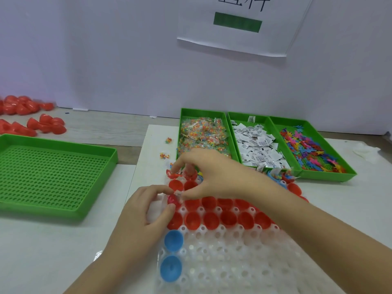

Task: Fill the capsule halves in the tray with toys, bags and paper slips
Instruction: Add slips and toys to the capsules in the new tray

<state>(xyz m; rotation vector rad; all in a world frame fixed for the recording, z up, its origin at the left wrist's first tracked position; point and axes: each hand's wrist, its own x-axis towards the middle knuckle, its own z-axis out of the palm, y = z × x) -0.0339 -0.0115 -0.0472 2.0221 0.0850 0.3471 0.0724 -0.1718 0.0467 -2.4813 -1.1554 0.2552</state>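
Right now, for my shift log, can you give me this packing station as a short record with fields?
left hand: pinches a red capsule half at the white tray edge
right hand: fingers curled at far-left red halves; hold unclear
blue halves: two, near left column
green bins: bead bags, paper slips, toys

One head-worn camera looks forward and down, close above the tray (233, 262).

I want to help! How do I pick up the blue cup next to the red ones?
Pinch its rim from above, one finger inside. The blue cup sits open side up, bottom sunk in the tray, so only the rim is free.
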